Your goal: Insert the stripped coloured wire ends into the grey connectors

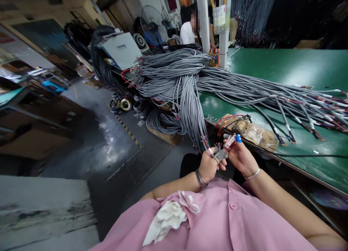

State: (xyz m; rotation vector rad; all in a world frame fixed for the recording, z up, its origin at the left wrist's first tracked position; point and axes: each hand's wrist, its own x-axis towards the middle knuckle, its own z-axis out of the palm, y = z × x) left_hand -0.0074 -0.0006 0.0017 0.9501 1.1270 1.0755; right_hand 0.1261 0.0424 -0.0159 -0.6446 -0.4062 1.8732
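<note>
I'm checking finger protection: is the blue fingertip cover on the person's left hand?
No, the blue fingertip cover is on the person's right hand.

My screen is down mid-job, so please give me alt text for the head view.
The left hand holds a grey cable end with coloured wires while the right hand, a blue cover on one fingertip, pinches a small pale piece. Beside them, a green table bears long grey cables and a wooden block near its edge.
</note>
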